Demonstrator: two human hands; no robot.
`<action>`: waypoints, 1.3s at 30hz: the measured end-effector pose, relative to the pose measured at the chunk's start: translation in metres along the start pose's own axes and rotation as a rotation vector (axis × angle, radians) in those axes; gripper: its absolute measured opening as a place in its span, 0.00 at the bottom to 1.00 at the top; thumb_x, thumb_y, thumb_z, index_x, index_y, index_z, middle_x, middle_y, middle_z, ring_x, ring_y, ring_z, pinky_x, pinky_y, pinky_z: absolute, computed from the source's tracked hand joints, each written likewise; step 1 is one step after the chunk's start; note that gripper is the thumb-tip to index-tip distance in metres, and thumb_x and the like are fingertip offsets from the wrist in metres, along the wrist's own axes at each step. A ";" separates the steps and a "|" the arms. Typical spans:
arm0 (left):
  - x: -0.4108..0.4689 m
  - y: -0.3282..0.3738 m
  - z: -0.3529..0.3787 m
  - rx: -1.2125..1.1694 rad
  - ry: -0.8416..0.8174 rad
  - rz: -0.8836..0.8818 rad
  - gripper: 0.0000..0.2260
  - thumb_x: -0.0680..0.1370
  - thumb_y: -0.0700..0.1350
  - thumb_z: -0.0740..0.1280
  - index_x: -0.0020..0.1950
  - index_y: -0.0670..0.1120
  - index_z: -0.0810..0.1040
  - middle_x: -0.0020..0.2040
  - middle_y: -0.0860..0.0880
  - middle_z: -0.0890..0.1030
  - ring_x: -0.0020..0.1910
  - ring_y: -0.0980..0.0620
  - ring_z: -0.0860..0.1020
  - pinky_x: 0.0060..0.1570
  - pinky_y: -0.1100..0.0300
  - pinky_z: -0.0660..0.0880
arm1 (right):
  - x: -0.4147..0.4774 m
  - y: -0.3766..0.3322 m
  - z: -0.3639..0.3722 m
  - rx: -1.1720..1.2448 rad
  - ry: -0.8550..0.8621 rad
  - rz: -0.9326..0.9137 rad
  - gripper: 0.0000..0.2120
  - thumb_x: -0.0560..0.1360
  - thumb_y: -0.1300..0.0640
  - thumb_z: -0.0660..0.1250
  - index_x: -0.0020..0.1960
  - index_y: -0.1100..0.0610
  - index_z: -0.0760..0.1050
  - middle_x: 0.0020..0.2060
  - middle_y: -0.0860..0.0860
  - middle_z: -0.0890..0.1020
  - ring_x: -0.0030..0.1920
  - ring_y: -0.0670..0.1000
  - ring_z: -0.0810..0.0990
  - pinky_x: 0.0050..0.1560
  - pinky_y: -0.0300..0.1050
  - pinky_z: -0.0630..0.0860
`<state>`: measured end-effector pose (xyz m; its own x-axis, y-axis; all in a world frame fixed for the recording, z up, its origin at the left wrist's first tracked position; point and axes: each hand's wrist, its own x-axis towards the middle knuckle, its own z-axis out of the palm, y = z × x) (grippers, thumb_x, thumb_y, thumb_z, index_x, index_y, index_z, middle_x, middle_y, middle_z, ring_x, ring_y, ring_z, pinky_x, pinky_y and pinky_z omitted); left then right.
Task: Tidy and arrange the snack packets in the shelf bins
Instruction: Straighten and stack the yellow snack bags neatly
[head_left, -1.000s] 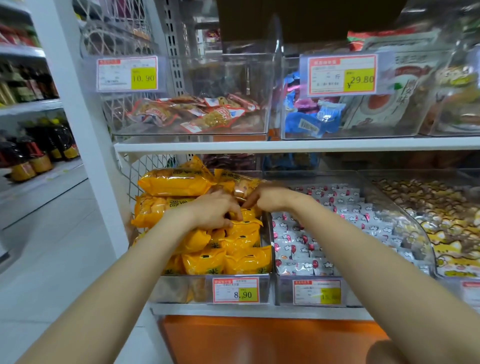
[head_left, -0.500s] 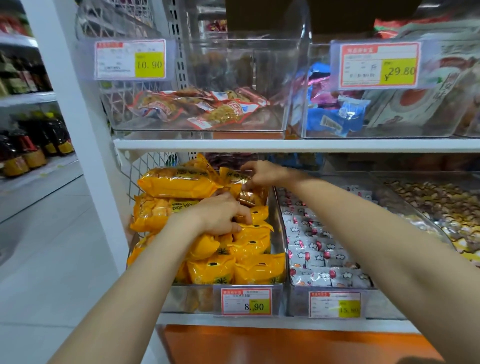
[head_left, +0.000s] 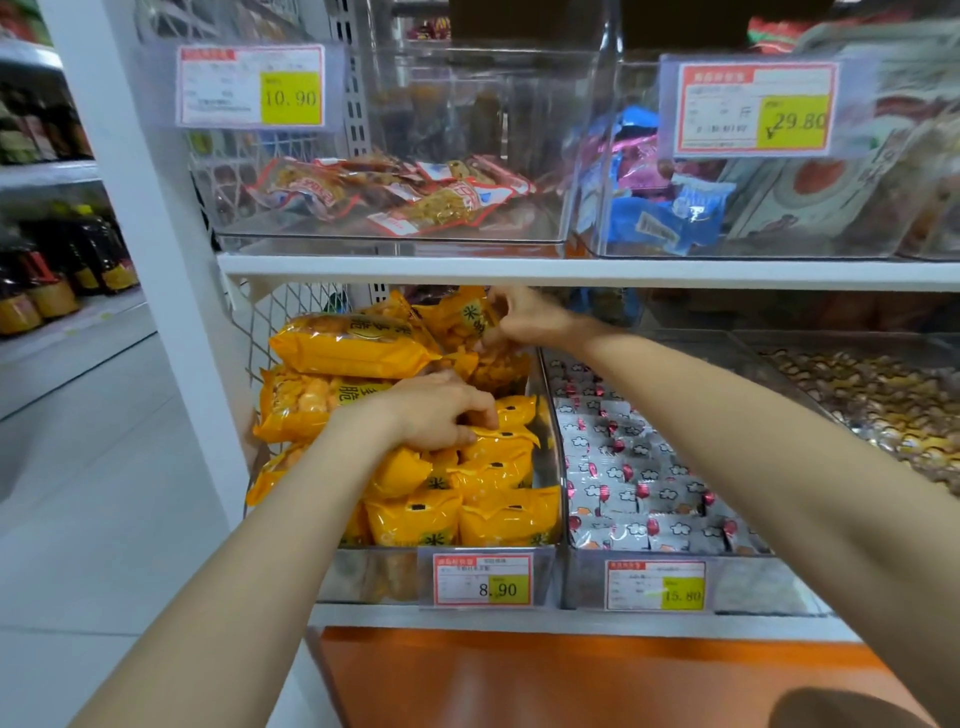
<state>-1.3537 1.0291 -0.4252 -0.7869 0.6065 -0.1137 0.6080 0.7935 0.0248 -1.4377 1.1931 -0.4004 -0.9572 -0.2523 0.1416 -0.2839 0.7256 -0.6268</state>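
Tidying about midway, I judge: the small yellow packets stand in rows at the front edge of the lower left bin, while the large packets behind lie heaped. Left hand curls its fingers round a small packet mid-bin, and right hand pinches a back packet near the rear edge. Glossy, puffy film, probably slippery.

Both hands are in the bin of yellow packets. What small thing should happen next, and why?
Probably the right hand should lay the small yellow snack packet it pinches at the back of the clear plastic bin down flat among the others. That packet stands up tilted above the pile, while the left hand grips the yellow packets mid-bin, seemingly steadying them.
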 end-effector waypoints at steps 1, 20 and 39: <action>-0.001 0.001 -0.001 -0.006 0.001 -0.003 0.14 0.79 0.48 0.62 0.64 0.58 0.71 0.66 0.50 0.72 0.67 0.51 0.63 0.65 0.52 0.64 | -0.001 0.003 0.001 -0.018 -0.019 0.005 0.22 0.67 0.58 0.75 0.59 0.59 0.72 0.49 0.55 0.78 0.48 0.54 0.78 0.39 0.45 0.76; -0.002 -0.001 0.001 -0.022 0.038 -0.062 0.15 0.77 0.51 0.64 0.64 0.59 0.70 0.66 0.50 0.71 0.68 0.50 0.64 0.66 0.51 0.64 | -0.010 0.010 -0.015 -0.258 -0.269 0.024 0.17 0.65 0.58 0.77 0.38 0.53 0.67 0.35 0.50 0.71 0.38 0.50 0.67 0.37 0.44 0.64; -0.003 -0.001 0.002 -0.033 0.061 -0.072 0.14 0.77 0.52 0.64 0.63 0.57 0.72 0.67 0.49 0.68 0.68 0.50 0.64 0.64 0.53 0.65 | 0.007 0.004 0.012 -0.603 -0.313 0.121 0.40 0.69 0.42 0.71 0.74 0.54 0.57 0.67 0.55 0.70 0.62 0.56 0.71 0.56 0.49 0.72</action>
<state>-1.3518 1.0269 -0.4268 -0.8341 0.5488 -0.0561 0.5465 0.8358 0.0516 -1.4447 1.1865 -0.4112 -0.9488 -0.2545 -0.1873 -0.2444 0.9667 -0.0757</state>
